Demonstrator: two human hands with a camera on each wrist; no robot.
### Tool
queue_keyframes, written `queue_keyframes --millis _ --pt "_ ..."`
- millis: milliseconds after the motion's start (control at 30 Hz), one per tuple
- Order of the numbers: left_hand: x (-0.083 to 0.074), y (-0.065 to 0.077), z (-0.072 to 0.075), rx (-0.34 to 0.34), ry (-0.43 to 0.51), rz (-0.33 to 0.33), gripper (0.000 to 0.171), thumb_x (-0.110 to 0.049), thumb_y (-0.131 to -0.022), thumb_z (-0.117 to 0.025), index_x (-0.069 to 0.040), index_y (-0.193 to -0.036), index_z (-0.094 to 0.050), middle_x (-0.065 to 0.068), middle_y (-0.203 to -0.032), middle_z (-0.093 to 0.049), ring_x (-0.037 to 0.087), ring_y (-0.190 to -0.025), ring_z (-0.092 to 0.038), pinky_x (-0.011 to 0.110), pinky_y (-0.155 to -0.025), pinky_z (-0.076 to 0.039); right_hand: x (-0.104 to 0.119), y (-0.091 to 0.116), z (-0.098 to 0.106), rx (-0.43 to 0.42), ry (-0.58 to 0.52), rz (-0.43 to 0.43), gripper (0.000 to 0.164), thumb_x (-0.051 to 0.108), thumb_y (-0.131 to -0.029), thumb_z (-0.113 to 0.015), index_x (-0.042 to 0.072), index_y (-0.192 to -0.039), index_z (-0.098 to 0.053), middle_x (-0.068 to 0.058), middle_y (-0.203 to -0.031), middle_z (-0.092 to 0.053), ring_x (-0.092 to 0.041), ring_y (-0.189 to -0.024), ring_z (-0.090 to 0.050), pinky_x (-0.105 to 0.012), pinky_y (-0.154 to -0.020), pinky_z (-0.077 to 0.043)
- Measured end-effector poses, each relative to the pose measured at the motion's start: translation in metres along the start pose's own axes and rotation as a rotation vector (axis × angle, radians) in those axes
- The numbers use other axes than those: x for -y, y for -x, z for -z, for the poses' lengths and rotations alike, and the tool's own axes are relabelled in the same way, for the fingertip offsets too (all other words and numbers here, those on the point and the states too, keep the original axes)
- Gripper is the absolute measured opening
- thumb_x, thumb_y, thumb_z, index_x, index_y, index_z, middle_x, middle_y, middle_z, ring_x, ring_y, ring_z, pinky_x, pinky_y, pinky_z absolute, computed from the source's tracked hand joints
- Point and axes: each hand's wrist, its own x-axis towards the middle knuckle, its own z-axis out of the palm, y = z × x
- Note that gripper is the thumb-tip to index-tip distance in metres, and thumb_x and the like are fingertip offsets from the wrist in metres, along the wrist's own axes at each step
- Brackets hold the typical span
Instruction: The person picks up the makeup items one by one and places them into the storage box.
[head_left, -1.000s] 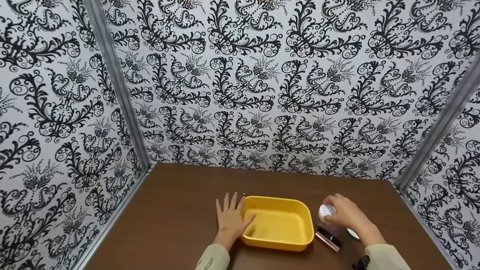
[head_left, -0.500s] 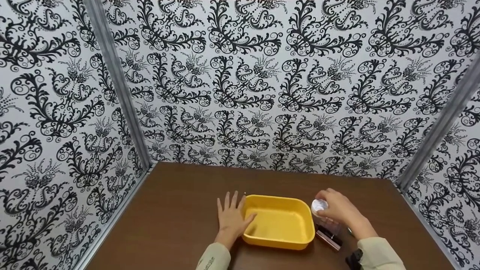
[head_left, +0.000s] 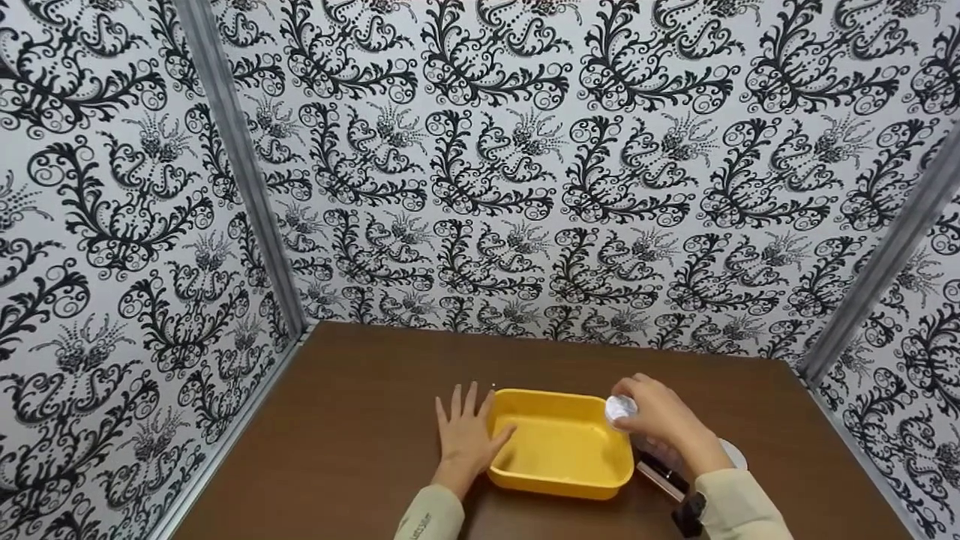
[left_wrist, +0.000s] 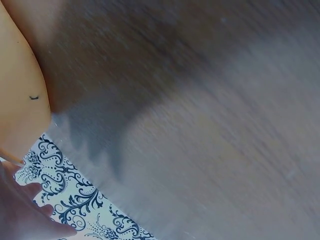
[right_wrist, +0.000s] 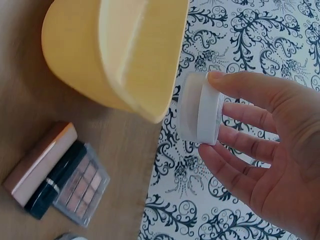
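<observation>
My right hand pinches a small round cosmetic jar by its white lid, thumb on one side and fingers on the other. The jar's body is translucent. In the head view the jar overlaps the right back corner of a yellow plastic bin; in the right wrist view it hangs up off the table beside the bin's rim. My left hand lies with fingers spread against the bin's left side, its thumb over the rim. Nothing shows inside the bin.
Right of the bin lie a rose-gold rectangular tube, a black tube and an eyeshadow palette. A white round item is partly hidden by the right forearm. Patterned walls enclose the brown table.
My right hand has carried the jar leftward, from beside the cosmetics to the bin's right back corner. The left hand stays at the bin's left side.
</observation>
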Motion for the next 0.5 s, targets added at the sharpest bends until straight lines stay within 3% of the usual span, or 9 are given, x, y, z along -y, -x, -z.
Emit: queue_keyframes --millis 233,500 --pt "0.002 0.0 -0.002 0.022 0.015 0.011 0.074 -0.069 -0.091 -0.046 -0.028 -0.153 -0.041 0.009 -0.161 -0.037 0.037 -0.151 -0.027 0.068 -0.12 -0.012 0.017 -0.01 -0.01 0.013 -0.012 0.005 0.039 0.018 -0.075 -0.085 0.006 -0.109 -0.07 -0.01 -0.108 -0.065 -0.028 -0.099 -0.063 -0.051 -0.094 -0.053" --pt "-0.001 0.001 0.002 0.069 0.084 0.045 0.073 -0.067 -0.093 -0.047 -0.027 -0.153 -0.041 0.01 -0.158 -0.04 0.04 -0.143 -0.04 0.063 -0.116 -0.031 0.03 -0.02 -0.027 0.011 -0.025 0.024 0.038 0.018 -0.074 -0.086 0.007 -0.108 -0.071 -0.008 -0.105 -0.065 -0.025 -0.095 -0.062 -0.048 -0.092 -0.054"
